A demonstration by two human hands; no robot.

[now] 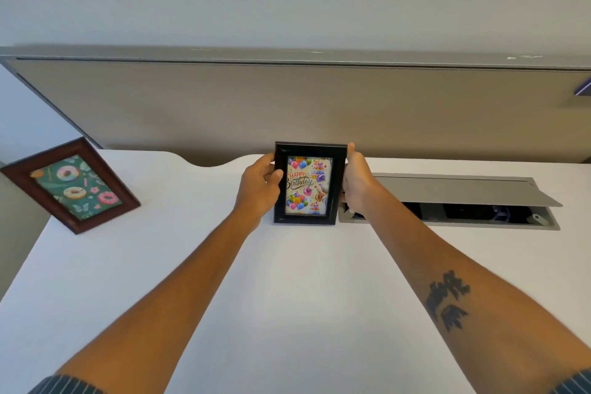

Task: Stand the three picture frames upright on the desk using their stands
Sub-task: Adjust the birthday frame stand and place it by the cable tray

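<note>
A black picture frame [309, 184] with a "Happy Birthday" balloon print stands upright in portrait on the white desk [287, 281], near its back edge. My left hand [260, 189] grips its left side, thumb across the front border. My right hand [358, 182] holds its right side, fingers reaching behind it. A dark brown wooden frame [68, 185] with a donut picture stands at the far left of the desk, leaning back and turned at an angle. No third frame is in view.
A grey cable hatch [463, 193] with its lid propped open sits in the desk just right of the black frame. A beige partition panel [287, 105] runs along the back. The desk's back edge has a curved notch [208, 163].
</note>
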